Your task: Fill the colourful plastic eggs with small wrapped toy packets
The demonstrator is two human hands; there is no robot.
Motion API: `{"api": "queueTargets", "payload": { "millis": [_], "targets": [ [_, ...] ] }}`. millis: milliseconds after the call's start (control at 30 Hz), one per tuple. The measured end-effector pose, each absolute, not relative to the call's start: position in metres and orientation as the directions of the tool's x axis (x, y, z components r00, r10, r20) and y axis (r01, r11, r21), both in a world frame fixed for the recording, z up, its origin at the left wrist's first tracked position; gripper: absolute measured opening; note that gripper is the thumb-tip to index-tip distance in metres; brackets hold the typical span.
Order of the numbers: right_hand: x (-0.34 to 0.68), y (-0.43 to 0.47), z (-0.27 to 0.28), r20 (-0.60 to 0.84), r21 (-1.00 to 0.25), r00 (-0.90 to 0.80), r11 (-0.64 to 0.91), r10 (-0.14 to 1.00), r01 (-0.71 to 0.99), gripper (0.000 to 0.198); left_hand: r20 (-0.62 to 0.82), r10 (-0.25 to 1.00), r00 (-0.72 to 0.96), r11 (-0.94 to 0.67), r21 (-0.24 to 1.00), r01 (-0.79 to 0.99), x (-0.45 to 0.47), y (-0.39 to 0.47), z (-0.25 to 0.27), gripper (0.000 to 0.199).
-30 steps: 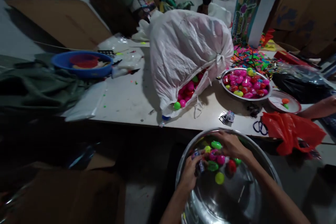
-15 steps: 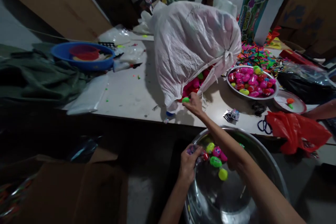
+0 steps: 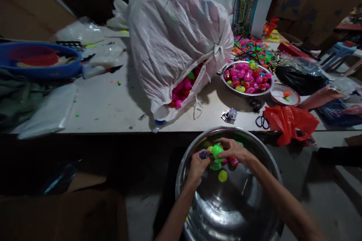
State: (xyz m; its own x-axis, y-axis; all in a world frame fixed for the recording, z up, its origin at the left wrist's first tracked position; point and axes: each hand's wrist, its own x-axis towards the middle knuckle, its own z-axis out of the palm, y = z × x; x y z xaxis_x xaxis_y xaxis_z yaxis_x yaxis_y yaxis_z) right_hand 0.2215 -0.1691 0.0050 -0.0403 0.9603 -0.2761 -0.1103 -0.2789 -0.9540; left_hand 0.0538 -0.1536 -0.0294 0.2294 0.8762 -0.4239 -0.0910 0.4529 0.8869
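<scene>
My right hand (image 3: 236, 150) grips a bright green plastic egg (image 3: 217, 152) above the large metal basin (image 3: 229, 218). Close beside it, my left hand (image 3: 198, 167) is closed on small purplish printed packets (image 3: 203, 154); how many cannot be made out. Lower in the basin lie a yellow egg (image 3: 223, 176), a red egg (image 3: 233, 161) and other coloured ones, partly hidden behind my hands. On the table beyond, a white woven sack (image 3: 175, 41) lies with its mouth towards me, showing pink, red and green eggs (image 3: 185, 84) inside.
Right of the sack stands a metal bowl (image 3: 246, 93) full of eggs. Small packets (image 3: 229, 115), scissors (image 3: 262, 122) and a red plastic bag (image 3: 291, 122) lie near the table edge. Another person's arm (image 3: 319, 98) rests at the right. A blue tub (image 3: 42, 71) sits far left.
My right hand has moved from the sack's mouth back over the basin, bringing a green egg next to my left hand. The view has shifted to the right.
</scene>
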Motion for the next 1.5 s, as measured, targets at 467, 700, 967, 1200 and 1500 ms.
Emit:
{"api": "queueTargets", "payload": {
  "millis": [467,700,967,1200,1500],
  "targets": [
    [0.246,-0.193,0.007,-0.273,-0.962,0.049,-0.274,0.961,0.017,0.028,-0.41,0.905,0.108,0.423,0.893,-0.152,0.056,-0.157,-0.034,0.038],
    [0.24,-0.2,0.002,-0.313,-0.95,-0.024,-0.312,0.95,0.032,0.027,-0.428,0.892,0.147,0.445,0.889,-0.109,0.057,-0.156,-0.032,0.039],
    [0.233,-0.2,-0.003,-0.216,-0.971,-0.002,-0.215,0.976,0.108,0.029,-0.397,0.913,0.091,0.404,0.911,-0.081,0.062,-0.157,-0.032,0.041],
    [0.228,-0.197,-0.014,-0.109,-0.951,0.11,-0.135,0.988,0.277,0.037,-0.359,0.914,0.188,0.355,0.933,0.052,0.063,-0.157,-0.026,0.036],
    [0.207,-0.201,-0.027,-0.042,-0.996,0.263,-0.062,0.964,0.066,0.048,-0.507,0.806,0.307,0.592,0.671,-0.447,0.076,-0.161,-0.025,0.036]
  ]
}}
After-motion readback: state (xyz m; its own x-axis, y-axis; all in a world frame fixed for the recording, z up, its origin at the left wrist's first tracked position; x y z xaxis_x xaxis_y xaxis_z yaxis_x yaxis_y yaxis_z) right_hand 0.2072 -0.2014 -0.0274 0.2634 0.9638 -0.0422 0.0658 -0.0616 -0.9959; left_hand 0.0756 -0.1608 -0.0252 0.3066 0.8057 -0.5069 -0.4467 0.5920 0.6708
